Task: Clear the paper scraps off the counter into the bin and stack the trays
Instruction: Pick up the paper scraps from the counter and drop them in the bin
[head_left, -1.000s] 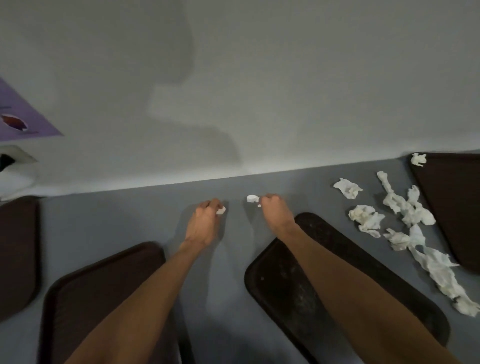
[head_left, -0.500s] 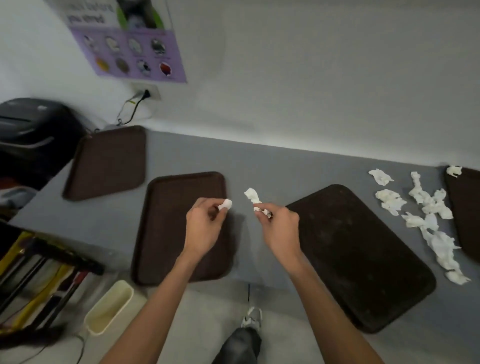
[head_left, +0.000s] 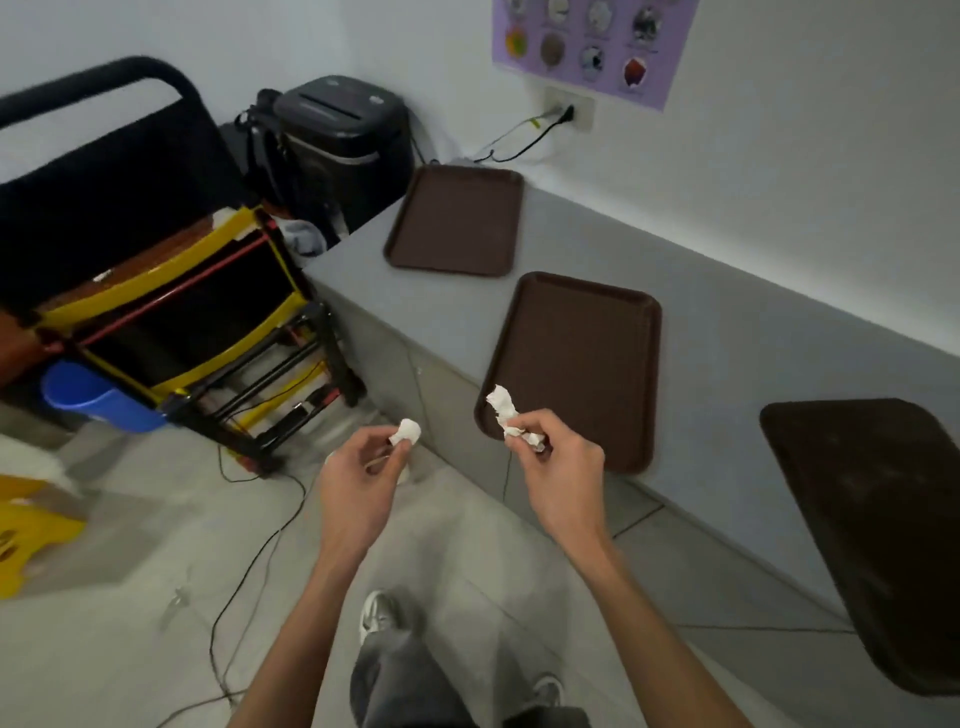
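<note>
The left hand pinches a small white wad between thumb and fingertips. It holds the wad over the floor, just off the front of the counter. The right hand grips a longer twisted scrap in curled fingers, one end poking up and to the left. The scrap shows against the near corner of the middle tray (whether above it or short of it, I cannot tell). The hands are near each other, not touching.

Three brown trays lie flat and apart on the grey counter. The far tray sits by the counter's end, the middle tray reaches the front edge, and a darker near tray is at the right.

Past the counter's end stands a black shredder. A cable is plugged into an outlet under a purple poster. To the left on the floor is a yellow-and-black rack, with a blue bucket beside it. A shoe shows below the hands.
</note>
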